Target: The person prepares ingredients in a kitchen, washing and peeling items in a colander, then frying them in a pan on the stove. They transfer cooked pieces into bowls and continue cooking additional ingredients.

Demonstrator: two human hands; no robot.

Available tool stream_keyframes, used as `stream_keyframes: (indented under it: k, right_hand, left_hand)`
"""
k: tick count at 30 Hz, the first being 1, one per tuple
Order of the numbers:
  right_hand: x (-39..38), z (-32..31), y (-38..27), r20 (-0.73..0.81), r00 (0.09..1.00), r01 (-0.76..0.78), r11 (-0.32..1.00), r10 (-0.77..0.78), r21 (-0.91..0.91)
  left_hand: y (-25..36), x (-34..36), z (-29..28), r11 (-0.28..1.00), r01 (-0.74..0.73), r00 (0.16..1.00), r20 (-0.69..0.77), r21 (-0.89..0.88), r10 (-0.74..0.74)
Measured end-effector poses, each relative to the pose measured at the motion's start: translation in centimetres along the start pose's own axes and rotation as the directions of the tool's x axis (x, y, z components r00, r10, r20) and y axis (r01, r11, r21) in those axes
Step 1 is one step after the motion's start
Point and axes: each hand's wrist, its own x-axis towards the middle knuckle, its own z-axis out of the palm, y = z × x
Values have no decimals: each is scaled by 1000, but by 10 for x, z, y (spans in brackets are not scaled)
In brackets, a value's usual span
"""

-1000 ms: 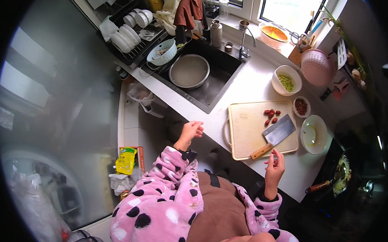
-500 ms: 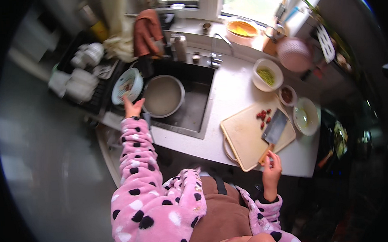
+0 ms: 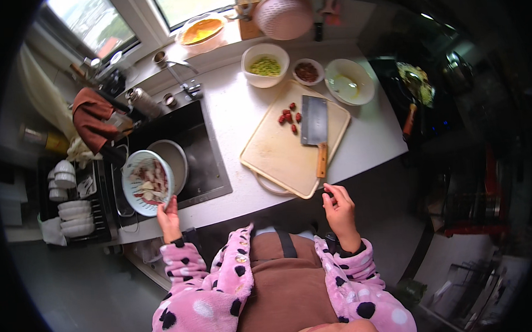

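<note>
My left hand (image 3: 168, 218) is closed on the near rim of a light blue colander (image 3: 167, 170). Pale and reddish sliced pieces (image 3: 149, 180) lie in the colander, which overlaps a round metal basin (image 3: 180, 161) in the sink. Just off the near edge of a cream cutting board (image 3: 269, 160), my right hand (image 3: 340, 209) hovers with bent fingers apart and nothing visible in them. On the board a cleaver (image 3: 315, 123) lies with its wooden handle toward that hand. Several red dates (image 3: 289, 115) sit beside the blade.
Behind the board stand a bowl of green pieces (image 3: 265, 67), a small bowl of brown bits (image 3: 308, 73) and a white bowl (image 3: 349, 82). A pan (image 3: 417, 85) with food is on the stove at right. White bowls fill a dish rack (image 3: 104, 203) at left.
My view has swung to the right. The colander has come nearer to my body, its rim now in my left hand's grip. My right hand stays near the cleaver handle.
</note>
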Motion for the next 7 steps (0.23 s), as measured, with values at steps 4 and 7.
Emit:
stream_keyframes:
  k: [4, 7]
  right_hand:
    - [-17, -40, 28, -58, 998, 28, 1000, -27, 9]
    - [-36, -85, 58, -117, 993, 34, 999, -32, 20]
  left_hand:
    - [-73, -79, 63, 968, 198, 949, 218, 152, -228]
    - [-115, -128, 107, 908, 204, 855, 385, 367, -348]
